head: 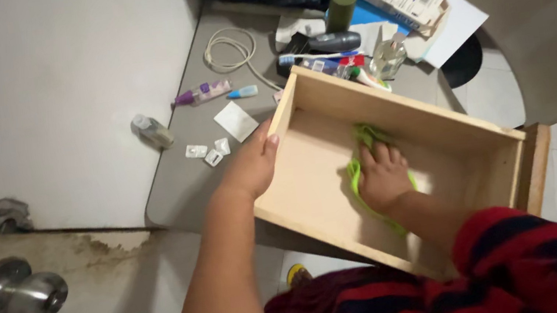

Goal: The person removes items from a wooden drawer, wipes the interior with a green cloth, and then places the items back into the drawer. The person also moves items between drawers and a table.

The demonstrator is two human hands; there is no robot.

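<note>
Green cloth (367,165) lies flat on the floor of the wooden drawer (399,115), pressed under my right hand (382,177), whose grip is spread open on it, palm down. My left hand (252,168) clasps the drawer's side wall, thumb inside. Beyond that hand the grey desk (184,171) carries small packets (207,151), a purple tube (203,92), a white cable (232,48) and a toothbrush (311,57).
</note>
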